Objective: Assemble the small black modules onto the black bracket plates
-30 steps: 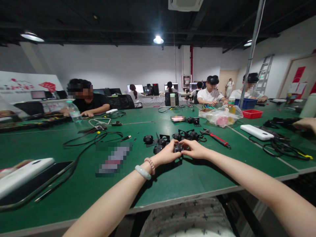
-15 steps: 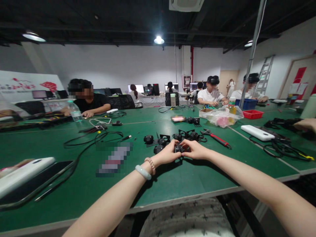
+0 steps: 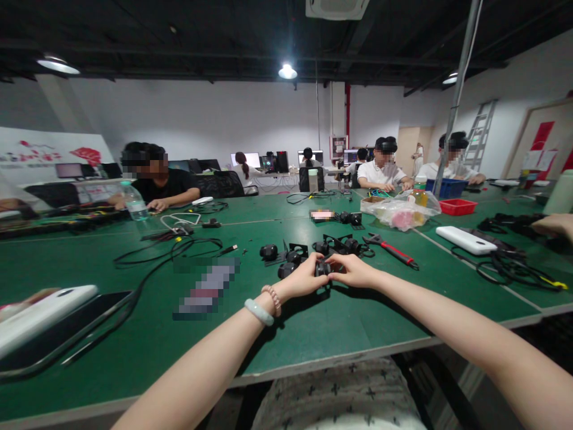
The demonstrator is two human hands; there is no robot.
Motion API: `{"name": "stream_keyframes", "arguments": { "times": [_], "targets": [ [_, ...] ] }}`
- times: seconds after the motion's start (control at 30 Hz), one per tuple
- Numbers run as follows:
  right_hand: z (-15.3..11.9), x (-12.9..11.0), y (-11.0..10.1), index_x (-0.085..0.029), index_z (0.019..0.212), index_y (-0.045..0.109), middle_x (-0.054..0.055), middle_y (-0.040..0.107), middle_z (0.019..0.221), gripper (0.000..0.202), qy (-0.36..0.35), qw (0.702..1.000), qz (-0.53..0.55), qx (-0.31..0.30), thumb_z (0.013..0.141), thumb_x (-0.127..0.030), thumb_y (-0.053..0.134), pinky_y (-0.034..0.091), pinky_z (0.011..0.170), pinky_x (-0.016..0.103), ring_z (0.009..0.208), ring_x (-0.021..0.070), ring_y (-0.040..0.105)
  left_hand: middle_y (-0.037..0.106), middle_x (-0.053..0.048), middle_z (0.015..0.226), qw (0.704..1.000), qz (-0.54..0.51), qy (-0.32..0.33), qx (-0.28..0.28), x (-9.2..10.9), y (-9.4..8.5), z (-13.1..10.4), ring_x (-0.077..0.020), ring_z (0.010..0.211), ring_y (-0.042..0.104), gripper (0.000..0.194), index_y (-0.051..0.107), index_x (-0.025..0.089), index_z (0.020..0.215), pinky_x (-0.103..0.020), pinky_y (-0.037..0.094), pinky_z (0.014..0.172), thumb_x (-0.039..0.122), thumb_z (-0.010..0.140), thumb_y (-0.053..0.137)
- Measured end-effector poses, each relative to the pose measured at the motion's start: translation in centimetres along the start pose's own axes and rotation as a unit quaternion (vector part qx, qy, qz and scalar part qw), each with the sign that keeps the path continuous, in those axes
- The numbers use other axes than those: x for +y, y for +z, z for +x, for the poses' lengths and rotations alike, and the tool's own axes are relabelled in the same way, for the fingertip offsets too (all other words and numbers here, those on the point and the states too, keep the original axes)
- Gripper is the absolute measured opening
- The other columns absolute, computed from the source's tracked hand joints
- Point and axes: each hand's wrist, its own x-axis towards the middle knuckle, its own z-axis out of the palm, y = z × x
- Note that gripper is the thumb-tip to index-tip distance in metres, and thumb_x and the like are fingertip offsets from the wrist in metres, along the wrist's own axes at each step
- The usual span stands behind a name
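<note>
Between my two hands is a small black ribbed part (image 3: 322, 269), rounded like a cable-gland nut; its exact kind I cannot make out. My left hand (image 3: 306, 279), with a beaded bracelet and a pale bangle at the wrist, is closed on its left side. My right hand (image 3: 356, 272) pinches the same part from the right with thumb and fingers. Just behind my fingers lie several similar black round parts (image 3: 269, 252) with flat black brackets (image 3: 298, 248). An adjustable wrench (image 3: 394, 249) with red-and-black handles rests to the right of them.
The green table (image 3: 358, 334) holds black cables (image 3: 170, 254) and a blurred-out flat item (image 3: 208, 286) on the left, with a white power bank (image 3: 49, 310) nearby. Another white power bank (image 3: 465, 240) lies right. Farther back are a plastic bag (image 3: 398, 212), a red tray (image 3: 458, 207) and co-workers.
Both hands keep their grip on the black part, with only a slight shift of the fingers. The whole view has moved a little.
</note>
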Motion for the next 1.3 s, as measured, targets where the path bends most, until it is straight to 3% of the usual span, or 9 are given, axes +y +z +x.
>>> {"name": "stream_keyframes", "arguments": {
  "times": [0.37,0.57,0.97,1.3],
  "targets": [
    [0.14,0.06,0.04,-0.014,0.098,0.058,0.006,0.063,0.087,0.028,0.001,0.999,-0.048,0.004,0.075,-0.029,0.051,0.041,0.066,0.025,0.073,0.0145,0.056,0.052,-0.006,0.098,1.0,0.006,0.008,-0.001,-0.15,0.1,0.06,-0.0182,0.086,0.052,0.048,0.035,0.017,0.111,-0.03,0.041,0.076,0.031,0.068,0.051],
    [0.28,0.09,0.14,-0.013,0.098,0.059,0.008,0.062,0.092,0.029,0.001,0.998,-0.065,0.013,0.075,-0.03,0.052,0.041,0.07,0.026,0.08,0.0164,0.056,0.052,-0.006,0.099,1.0,0.005,0.006,-0.002,-0.27,0.16,0.09,-0.0184,0.087,0.052,0.048,0.035,0.017,0.111,-0.03,0.041,0.077,0.031,0.068,0.052],
    [0.04,-0.04,0.24,-0.014,0.097,0.05,0.006,0.061,0.087,0.027,0.022,0.999,0.02,0.025,0.074,-0.028,0.053,0.043,0.068,0.026,0.078,0.0148,0.056,0.053,-0.005,0.097,1.0,-0.011,-0.005,-0.004,0.18,0.06,0.0,-0.0183,0.086,0.052,0.047,0.037,0.017,0.109,-0.03,0.041,0.077,0.028,0.066,0.052],
    [0.21,0.16,0.17,-0.013,0.089,0.052,0.006,0.061,0.084,0.022,0.031,0.999,0.0,0.023,0.076,-0.031,0.051,0.041,0.066,0.026,0.076,0.0152,0.055,0.053,-0.006,0.099,1.0,-0.008,-0.008,-0.005,0.08,0.11,0.01,-0.0183,0.086,0.053,0.05,0.036,0.017,0.112,-0.03,0.041,0.076,0.027,0.066,0.052]
  ]
}}
